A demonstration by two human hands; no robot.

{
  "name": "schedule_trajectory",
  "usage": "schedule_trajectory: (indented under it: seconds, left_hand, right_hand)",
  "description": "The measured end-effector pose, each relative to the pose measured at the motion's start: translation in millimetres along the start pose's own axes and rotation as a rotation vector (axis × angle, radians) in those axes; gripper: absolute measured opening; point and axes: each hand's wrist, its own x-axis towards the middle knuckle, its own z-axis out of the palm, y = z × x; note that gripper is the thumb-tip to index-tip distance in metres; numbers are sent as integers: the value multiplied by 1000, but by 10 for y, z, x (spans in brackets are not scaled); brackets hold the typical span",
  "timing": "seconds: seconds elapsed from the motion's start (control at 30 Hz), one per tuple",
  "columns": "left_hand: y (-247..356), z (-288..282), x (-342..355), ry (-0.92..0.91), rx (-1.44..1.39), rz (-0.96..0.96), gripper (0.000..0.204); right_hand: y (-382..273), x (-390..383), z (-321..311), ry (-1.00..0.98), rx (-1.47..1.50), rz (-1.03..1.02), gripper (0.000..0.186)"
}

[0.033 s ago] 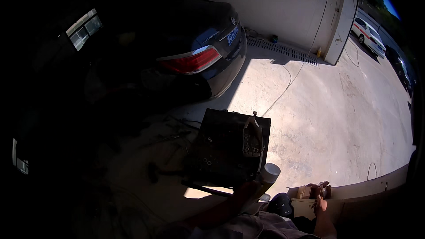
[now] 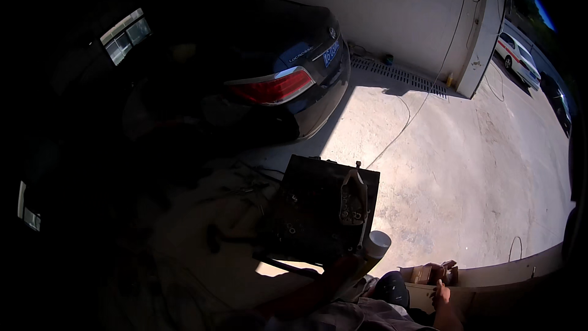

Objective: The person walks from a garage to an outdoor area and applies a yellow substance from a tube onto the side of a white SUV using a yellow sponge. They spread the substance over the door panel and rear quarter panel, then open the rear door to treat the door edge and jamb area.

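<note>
My left hand [image 2: 344, 266] lies in shadow at the near edge of a black tool tray [image 2: 306, 208], beside a white cylinder [image 2: 377, 245] at the tray's corner. Whether it grips anything is hidden by the dark. A dark metal bracket [image 2: 354, 199] and several small nuts lie on the tray. My right hand [image 2: 440, 295] rests at the rim of an open cardboard box [image 2: 422, 274] with small parts in it, at the lower right, and holds nothing I can see.
A dark sedan [image 2: 288, 67] stands with its tail lamp towards me, just beyond the tray. Cables [image 2: 422, 101] trail over the sunlit concrete floor. A floor drain grate [image 2: 398, 75] runs along the white wall. Cars are parked outside at the upper right.
</note>
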Motion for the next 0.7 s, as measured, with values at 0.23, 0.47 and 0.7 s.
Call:
schedule_trajectory:
  seconds: [0.23, 0.47, 0.7]
  left_hand:
    - [349, 302, 703, 177, -183, 44, 40]
    - [112, 1044, 2192, 578, -25, 216, 47]
    - [1276, 2940, 3520, 515, -279, 257, 42]
  right_hand:
    - [-1037, 1775, -50, -72, -814, -276, 75]
    - [-3342, 2376, 422, -305, -944, -613, 41]
    - [-3441, 5028, -118, -176, -815, -1724, 12]
